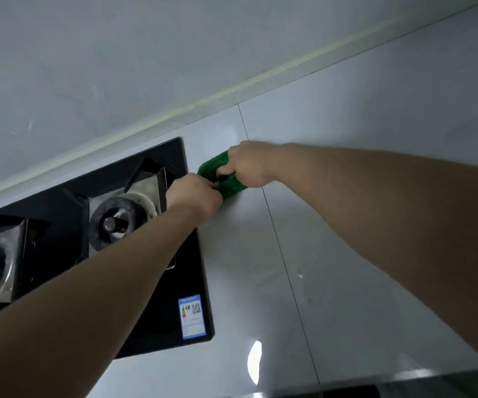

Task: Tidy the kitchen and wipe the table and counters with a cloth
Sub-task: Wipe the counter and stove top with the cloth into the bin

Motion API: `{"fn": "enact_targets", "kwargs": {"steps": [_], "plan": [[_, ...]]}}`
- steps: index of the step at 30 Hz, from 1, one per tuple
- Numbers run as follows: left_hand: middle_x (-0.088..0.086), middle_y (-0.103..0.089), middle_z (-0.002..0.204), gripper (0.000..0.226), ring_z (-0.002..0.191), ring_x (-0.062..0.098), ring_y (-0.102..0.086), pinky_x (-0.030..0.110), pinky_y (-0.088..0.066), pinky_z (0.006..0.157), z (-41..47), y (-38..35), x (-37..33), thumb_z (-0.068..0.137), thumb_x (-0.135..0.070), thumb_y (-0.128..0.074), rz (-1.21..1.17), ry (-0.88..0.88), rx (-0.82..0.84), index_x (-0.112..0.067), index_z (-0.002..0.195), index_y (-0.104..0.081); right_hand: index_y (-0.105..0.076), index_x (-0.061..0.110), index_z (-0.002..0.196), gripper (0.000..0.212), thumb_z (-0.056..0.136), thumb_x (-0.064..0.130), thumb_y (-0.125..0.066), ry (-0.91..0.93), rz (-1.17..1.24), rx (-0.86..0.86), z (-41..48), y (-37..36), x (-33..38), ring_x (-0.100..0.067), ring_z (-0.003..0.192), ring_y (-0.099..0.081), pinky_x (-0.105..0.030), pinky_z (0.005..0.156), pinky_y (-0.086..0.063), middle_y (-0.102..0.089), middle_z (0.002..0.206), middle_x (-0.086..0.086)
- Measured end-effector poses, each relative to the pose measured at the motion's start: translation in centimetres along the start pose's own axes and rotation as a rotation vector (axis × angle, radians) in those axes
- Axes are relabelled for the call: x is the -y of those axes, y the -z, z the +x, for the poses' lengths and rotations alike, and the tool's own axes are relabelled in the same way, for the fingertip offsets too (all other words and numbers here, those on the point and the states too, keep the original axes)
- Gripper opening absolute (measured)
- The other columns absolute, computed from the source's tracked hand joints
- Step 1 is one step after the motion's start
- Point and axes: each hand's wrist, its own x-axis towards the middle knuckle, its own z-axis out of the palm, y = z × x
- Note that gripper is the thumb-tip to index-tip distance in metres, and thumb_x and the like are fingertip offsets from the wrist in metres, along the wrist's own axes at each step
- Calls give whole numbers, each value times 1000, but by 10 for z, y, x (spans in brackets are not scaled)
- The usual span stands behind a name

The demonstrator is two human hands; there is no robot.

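Left of the frame: a black glass gas hob with two burners is set into the counter; an energy label sits at its lower right corner.

Centre: the left hand reaches over the hob's right edge; its fingers are curled and pinch the near edge of the green cloth.

The cloth lies on the counter just beside the hob's upper right corner, between the two hands. Judged light, soft and limp; it should bunch and fold readily and is not fragile; whether it is damp cannot be told. Best taken by a gathered edge or pressed flat under the palm for wiping. In appearance it is bright green and crumpled into a small wad, with a faintly textured surface; most of it is hidden by the hands.

Right of centre: the right hand has its fingers curled down onto the cloth's upper part and grips it.

Right of the frame: the pale glossy counter is crossed by a thin dark seam.
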Motion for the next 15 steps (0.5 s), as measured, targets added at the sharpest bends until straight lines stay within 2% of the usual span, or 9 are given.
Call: {"fn": "enact_targets", "kwargs": {"steps": [2, 5, 7, 11, 15], "plan": [[3, -71, 79, 26, 76, 23, -66, 28, -55, 68, -25, -9, 3, 84, -28, -55, -2, -15, 33, -27, 96, -78, -47, 45, 139, 62, 91, 9, -34, 21, -13, 4, -17, -15, 9, -26, 85, -41, -37, 76, -43, -35, 85, 1], [1, -68, 78, 24, 69, 19, -62, 25, -48, 59, -60, -22, 6, 83, -24, -55, 13, -39, 64, -25, 94, -76, -50, 46, 136, 62, 89, 8, -33, 23, -19, 33, -40, -36, 22, -28, 86, -48, -40, 82, -49, -42, 91, -2], [0, -65, 75, 21, 65, 17, -59, 25, -49, 58, -87, -31, 8, 83, -21, -54, 23, -70, 97, -22, 88, -75, -51, 46, 133, 62, 88, 8, -33, 24, -12, 63, -57, -49, 33, -29, 87, -53, -43, 82, -51, -47, 94, -4], [-3, -59, 69, 19, 58, 13, -52, 23, -39, 49, -132, -49, 13, 84, -19, -52, 78, -148, 150, -22, 85, -71, -54, 48, 124, 61, 83, 8, -34, 12, 11, 94, -92, -75, 51, -27, 79, -54, -44, 78, -52, -47, 86, 0], [-4, -56, 69, 18, 59, 13, -49, 24, -39, 53, -169, -63, 19, 85, -18, -50, 107, -218, 198, -21, 82, -68, -56, 47, 121, 60, 81, 8, -35, -11, 21, 133, -124, -95, 72, -26, 77, -55, -44, 76, -52, -46, 81, 4]]}}
